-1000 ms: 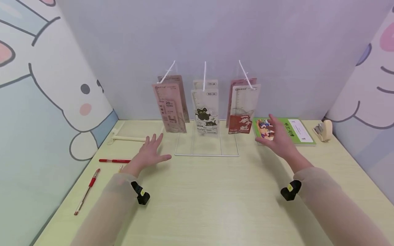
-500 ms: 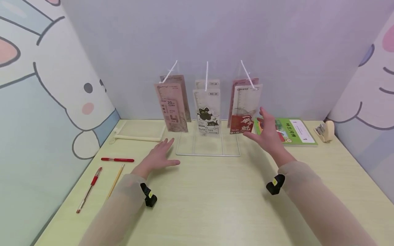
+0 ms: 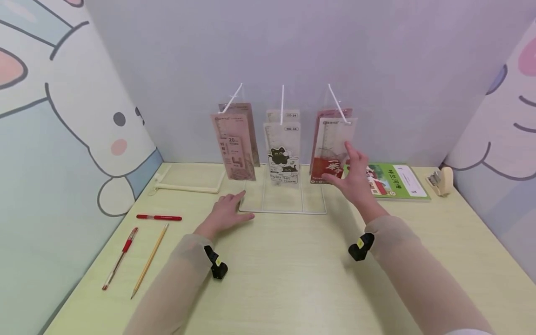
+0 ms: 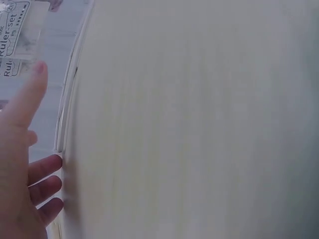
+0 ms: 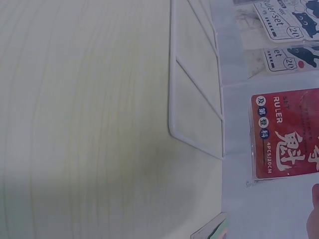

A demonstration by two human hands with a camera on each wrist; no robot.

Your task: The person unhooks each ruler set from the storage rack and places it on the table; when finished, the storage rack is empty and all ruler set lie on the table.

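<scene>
A white wire display rack (image 3: 283, 212) stands against the back wall, with packaged ruler sets hanging from its three hooks. My left hand (image 3: 224, 214) is at the rack's front left corner, thumb out and fingers relaxed; whether it touches the wire I cannot tell. My right hand (image 3: 355, 181) is beside the red-and-white ruler set (image 3: 328, 135) on the right hook, fingers spread, thumb in front of its lower edge. In the right wrist view only a bit of finger (image 5: 313, 214) shows, apart from the red package. Cat-print ruler sets (image 3: 282, 153) hang in the middle, pink ones (image 3: 234, 149) at left.
To the left lie a zip pouch (image 3: 188, 188), a red pen (image 3: 159, 217), a red-capped clear pen (image 3: 120, 258) and a pencil (image 3: 149, 261). A green book (image 3: 395, 179) lies at back right, near a cream-coloured stapler-like item (image 3: 441, 180).
My right hand has moved left from over the green book to the right-hand ruler set. My left hand has moved right to the rack's front corner.
</scene>
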